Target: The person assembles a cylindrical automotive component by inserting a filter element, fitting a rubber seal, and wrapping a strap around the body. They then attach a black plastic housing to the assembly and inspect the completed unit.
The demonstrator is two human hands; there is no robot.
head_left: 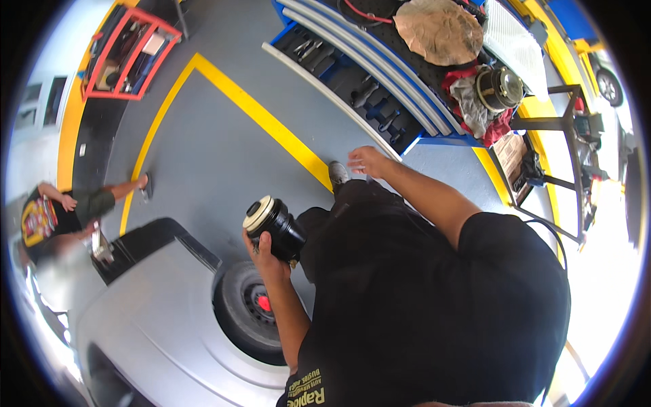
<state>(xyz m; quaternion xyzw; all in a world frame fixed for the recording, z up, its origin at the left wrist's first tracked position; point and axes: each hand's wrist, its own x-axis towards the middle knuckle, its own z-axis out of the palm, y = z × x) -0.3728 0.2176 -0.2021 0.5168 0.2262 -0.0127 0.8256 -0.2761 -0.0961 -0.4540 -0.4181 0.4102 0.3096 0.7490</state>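
Note:
My left hand (266, 256) is wrapped round a black cylindrical canister (283, 229) with a cream ringed top; a small brass-coloured fitting shows at its lower end. The canister is tilted, beside my dark clothing and above the car's wheel. My right hand (366, 161) hangs in the air near the corner of an open tool drawer (339, 102). Its fingers are loosely bent, slightly apart and a little blurred, with nothing seen in them. Wrenches and other hand tools lie in the drawer's dark inserts.
On the blue tool cabinet (426, 140) are brown crumpled paper (439, 32), rags (466, 102) and a round glass-topped canister (499, 88). A silver car (163, 325) with a wheel (249, 308) is at lower left. Another person (51, 217) and a red cart (129, 57) are left.

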